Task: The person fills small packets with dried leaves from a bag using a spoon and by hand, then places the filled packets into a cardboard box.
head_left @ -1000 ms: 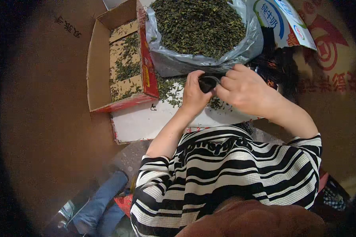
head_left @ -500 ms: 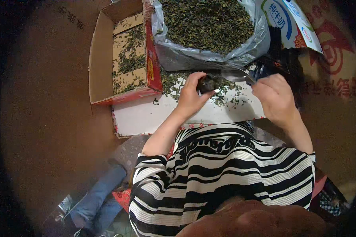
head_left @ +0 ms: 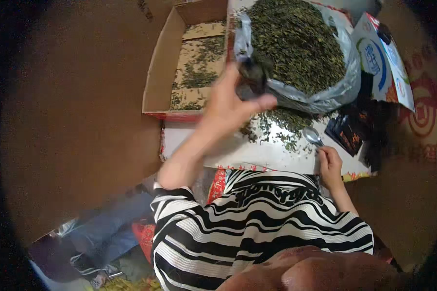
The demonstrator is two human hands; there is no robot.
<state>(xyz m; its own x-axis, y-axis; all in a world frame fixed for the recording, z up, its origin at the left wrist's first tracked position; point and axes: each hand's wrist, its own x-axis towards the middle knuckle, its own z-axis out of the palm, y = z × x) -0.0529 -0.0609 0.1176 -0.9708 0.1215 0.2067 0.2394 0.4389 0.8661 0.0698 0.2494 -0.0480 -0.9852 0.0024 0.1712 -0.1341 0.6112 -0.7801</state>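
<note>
My left hand (head_left: pixel 226 106) is raised at the near left edge of a plastic bag (head_left: pixel 301 103) full of dried leaves (head_left: pixel 296 43) that look like tea. Its thumb and fingers are closed around a small dark packet (head_left: pixel 253 75), smeared by motion, so its opening and contents do not show clearly. Lower on the right, my right hand (head_left: pixel 331 167) pinches the handle of a metal spoon (head_left: pixel 311 135). The spoon's bowl is low over the white board (head_left: pixel 233 157), near scattered leaves (head_left: pixel 281 128); whether it touches the board I cannot tell.
Left of the bag stands an open cardboard box (head_left: pixel 161 72) with leaves strewn over its bottom. Several black packets (head_left: pixel 344 132) lie to the right of the spoon. A printed milk carton panel (head_left: pixel 381 58) leans behind them. At the lower left is blue denim (head_left: pixel 107 242).
My left hand has lifted the dark packet up toward the bag's edge. My right hand has drawn back toward my body with the spoon. The camera view has shifted.
</note>
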